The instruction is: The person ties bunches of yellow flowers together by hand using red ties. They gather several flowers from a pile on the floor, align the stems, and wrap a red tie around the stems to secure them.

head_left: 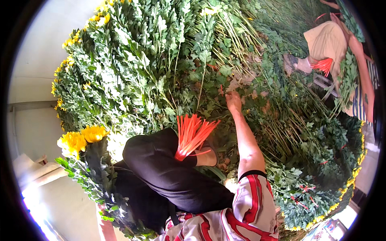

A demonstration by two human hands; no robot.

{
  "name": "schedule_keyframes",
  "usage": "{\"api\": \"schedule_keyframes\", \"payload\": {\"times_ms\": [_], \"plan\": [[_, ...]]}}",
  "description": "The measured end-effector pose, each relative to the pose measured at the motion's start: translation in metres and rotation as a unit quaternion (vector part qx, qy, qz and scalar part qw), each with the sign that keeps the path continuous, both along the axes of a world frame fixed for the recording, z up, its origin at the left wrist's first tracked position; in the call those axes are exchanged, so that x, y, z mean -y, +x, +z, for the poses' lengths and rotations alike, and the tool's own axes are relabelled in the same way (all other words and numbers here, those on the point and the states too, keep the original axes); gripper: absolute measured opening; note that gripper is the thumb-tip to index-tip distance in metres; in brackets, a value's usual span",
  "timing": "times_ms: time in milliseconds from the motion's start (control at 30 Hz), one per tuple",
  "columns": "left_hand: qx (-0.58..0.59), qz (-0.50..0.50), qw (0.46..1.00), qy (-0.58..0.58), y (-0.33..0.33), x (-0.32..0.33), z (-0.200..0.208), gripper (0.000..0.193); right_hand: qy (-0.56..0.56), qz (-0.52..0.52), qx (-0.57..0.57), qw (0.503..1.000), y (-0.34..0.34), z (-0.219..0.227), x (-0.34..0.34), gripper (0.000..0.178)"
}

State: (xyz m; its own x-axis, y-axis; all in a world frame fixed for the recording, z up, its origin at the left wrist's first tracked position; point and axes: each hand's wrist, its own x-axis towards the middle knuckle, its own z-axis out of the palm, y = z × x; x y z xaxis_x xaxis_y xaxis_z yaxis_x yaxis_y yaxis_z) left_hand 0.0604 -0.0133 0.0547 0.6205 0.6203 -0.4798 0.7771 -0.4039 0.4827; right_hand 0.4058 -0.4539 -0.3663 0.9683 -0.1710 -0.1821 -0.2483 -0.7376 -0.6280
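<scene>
Biggest first: we had a bank of leafy stems [136,64] filling the upper left, yellow heads along its outer edge. A second heap [317,152] lay to our right, yellow rim facing away, with red ties among its leaves. Co-worker [326,40] sat at upper right with greenery and red strips of their own.

Our bent leg [161,164], black trousers, took up the middle. A flower bunch [94,176] leaned at our left side, blooms up. Left hand was out of sight; couldn't tell if it held that bunch.

The red strips [192,136] fanned up at the leg, loose ends up, how they were anchored unclear. Right hand [233,101] was down in the leaf litter, fingers curled; couldn't tell whether it gripped anything. One loose red strip [221,89] sat just beside the fingertips.

Our read on doing it well: pinch low on bare stem, draw along its length so leaves don't snag, keep forearm off the blooms, leave the fan undisturbed.
</scene>
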Motion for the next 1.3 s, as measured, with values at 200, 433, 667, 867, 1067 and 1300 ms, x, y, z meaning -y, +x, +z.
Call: {"api": "schedule_keyframes", "payload": {"times_ms": [200, 433, 667, 867, 1067, 1300], "plan": [[-0.01, 0.0, 1.0, 0.004, 0.001, -0.003, 0.003, 0.048, -0.009, 0.006, 0.108, 0.994, 0.06, 0.04, -0.045, 0.022], [-0.043, 0.033, 0.998, 0.017, -0.016, -0.005, 0.017, 0.05, -0.077, 0.035, -0.004, 0.996, 0.122, 0.029, -0.076, 0.026], [-0.046, 0.033, 0.998, 0.017, -0.01, -0.006, 0.01, 0.051, -0.039, 0.03, 0.07, 0.996, 0.093, 0.018, -0.052, 0.017], [0.022, -0.026, 0.999, -0.004, 0.002, -0.003, 0.002, 0.053, 0.327, -0.152, 0.074, 0.93, 0.061, 0.047, 0.025, 0.035], [0.096, -0.052, 0.994, -0.01, -0.013, 0.004, 0.006, 0.054, 0.512, 0.057, 0.046, 0.856, -0.014, 0.299, -0.105, 0.02], [0.196, -0.288, 0.935, -0.071, 0.026, -0.01, 0.01, 0.056, 0.313, 0.494, -0.036, 0.811, -0.149, 0.407, -0.219, 0.022]]}}
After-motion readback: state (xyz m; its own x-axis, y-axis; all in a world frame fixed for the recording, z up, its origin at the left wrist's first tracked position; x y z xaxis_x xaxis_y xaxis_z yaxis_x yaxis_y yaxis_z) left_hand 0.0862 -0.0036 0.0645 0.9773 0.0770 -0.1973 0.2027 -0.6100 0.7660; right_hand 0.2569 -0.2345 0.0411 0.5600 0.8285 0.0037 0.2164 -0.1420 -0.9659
